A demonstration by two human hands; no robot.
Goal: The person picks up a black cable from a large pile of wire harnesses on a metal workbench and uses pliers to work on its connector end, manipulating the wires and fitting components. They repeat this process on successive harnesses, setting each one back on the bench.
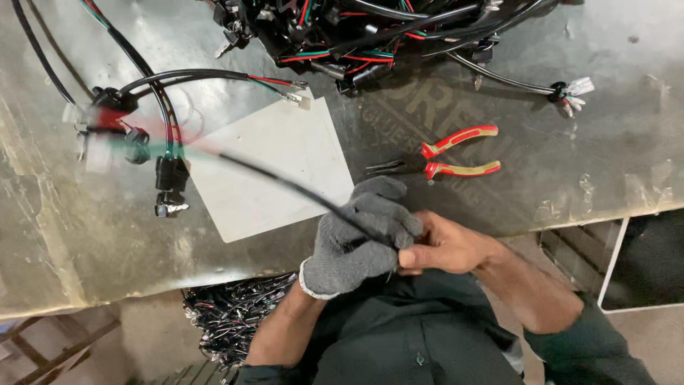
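Two hands at the bench edge: one gloved left hand (pixel 360 239), one bare right hand (pixel 442 246). One black cable (pixel 285 184) between them. One pair of red-handled pliers (pixel 445 158). One white sheet (pixel 274 167). One tangled heap of wiring harnesses (pixel 370 32). One grey work glove in all.

Red-handled pliers (pixel 445 158) lie on the desk (pixel 613 142) just above the grip, white sheet (pixel 274 167) to its upper left.
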